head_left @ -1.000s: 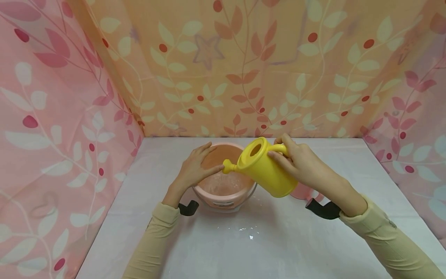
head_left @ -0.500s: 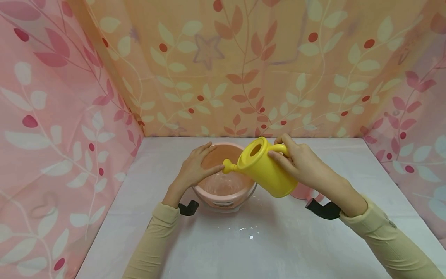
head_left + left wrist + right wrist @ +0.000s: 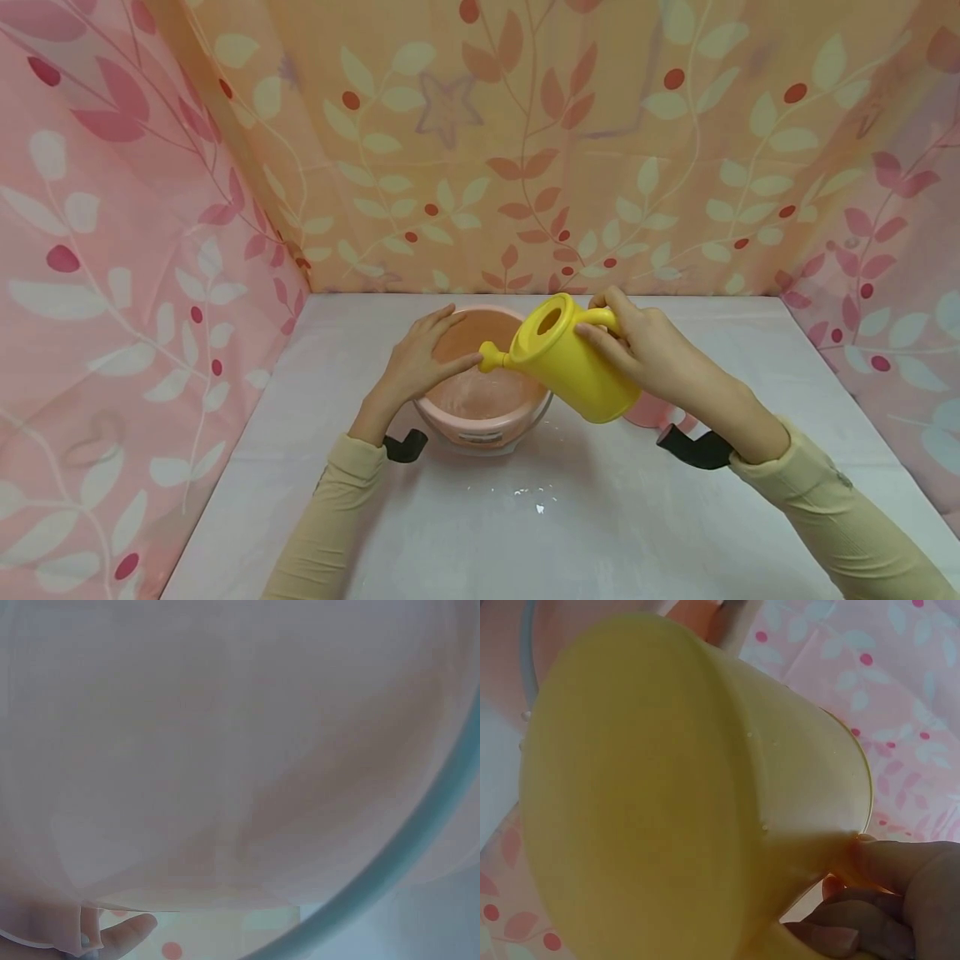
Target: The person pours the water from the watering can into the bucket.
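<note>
I see flowered curtains (image 3: 480,150) walling the space behind the pink basin and on both sides of it, orange at the back and pink at the flanks. Under the basin spreads a white tabletop (image 3: 480,542). Two pale sleeves (image 3: 832,508), rolled at the cuff, reach in from the near side of the basin, one to its left and one to its right.

The pink basin (image 3: 487,418) itself stands upright on the tabletop, and my left wrist view shows a blue-grey bail (image 3: 420,840) crossing close by its wall. Its inside has a wet shine; how deep any liquid is I can't tell.

The yellow watering can (image 3: 581,371) is raised at the basin's right, tilted so that its spout points left and the rose (image 3: 491,357) sits over the basin's opening. I make out no stream from it.

On that same side, the right hand (image 3: 645,342) grips the can, fingers curled round its handle. The left hand (image 3: 420,354) lies over the basin's left rim with fingers extended, clenching nothing; its thumb reaches inward to the rose, though I can't tell whether they touch.

A pink cup (image 3: 645,412), half hidden behind the can, stands right of the basin. Black wrist mounts (image 3: 693,448) jut out at the basin's near left and farther off at its right. A small label (image 3: 480,437) marks the basin's front, and droplets (image 3: 540,508) glint just nearer than it.
</note>
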Demonstrator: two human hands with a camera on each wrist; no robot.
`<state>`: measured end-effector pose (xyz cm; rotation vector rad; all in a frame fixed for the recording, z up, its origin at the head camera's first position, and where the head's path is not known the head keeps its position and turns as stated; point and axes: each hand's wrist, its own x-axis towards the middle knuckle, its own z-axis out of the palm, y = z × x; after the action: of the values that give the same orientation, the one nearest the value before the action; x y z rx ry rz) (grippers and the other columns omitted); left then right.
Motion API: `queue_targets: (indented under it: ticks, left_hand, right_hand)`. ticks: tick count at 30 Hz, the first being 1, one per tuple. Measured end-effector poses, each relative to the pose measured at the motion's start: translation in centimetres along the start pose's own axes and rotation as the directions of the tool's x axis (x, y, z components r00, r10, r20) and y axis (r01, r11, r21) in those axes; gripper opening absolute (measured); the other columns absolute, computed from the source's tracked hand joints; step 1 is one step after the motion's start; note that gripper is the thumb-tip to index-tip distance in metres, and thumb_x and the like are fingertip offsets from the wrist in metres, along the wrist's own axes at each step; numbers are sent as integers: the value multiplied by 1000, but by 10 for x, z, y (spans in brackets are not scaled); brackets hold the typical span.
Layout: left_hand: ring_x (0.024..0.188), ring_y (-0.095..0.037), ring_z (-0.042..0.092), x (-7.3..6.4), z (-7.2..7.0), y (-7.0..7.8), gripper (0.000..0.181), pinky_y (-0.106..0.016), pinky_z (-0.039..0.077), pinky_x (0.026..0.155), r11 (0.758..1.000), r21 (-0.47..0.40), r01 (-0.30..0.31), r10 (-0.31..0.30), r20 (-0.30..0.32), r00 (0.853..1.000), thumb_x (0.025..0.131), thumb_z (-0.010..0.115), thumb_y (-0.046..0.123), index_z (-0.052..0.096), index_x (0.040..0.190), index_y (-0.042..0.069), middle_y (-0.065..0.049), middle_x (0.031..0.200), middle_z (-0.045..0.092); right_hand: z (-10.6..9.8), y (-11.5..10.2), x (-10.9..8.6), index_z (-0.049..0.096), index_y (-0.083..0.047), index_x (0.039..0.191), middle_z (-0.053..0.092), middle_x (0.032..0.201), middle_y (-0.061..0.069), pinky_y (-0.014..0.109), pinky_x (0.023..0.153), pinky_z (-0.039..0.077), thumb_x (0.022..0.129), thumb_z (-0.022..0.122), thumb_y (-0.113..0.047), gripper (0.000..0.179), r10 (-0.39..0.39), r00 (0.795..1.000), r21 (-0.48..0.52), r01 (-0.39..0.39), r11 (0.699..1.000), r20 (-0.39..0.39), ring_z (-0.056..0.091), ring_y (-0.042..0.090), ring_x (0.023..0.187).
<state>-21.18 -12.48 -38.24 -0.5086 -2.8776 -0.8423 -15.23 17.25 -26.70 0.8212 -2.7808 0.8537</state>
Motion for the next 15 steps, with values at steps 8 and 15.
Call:
queue_targets:
  ticks: [8,15]
  left_hand:
    - [130,-16,18,-1,-1,1,78,-58,25,93,1000,-4,3,-3,-1,1000,66,44,76,31,133,38,13,142,21]
    - [130,-15,18,-1,0,-1,78,-57,25,94,1000,-10,6,-6,-3,1000,66,44,76,31,133,37,14,142,20]
  right_hand:
    - [0,-1,1,39,-11,96,44,64,0,22,49,44,86,51,-37,30,-10,1000,-15,10,1000,-1,46,10,53]
    - [-1,-2,2,38,-11,97,45,64,1,22,49,45,87,50,-37,31,7,1000,8,-7,1000,20,49,10,53]
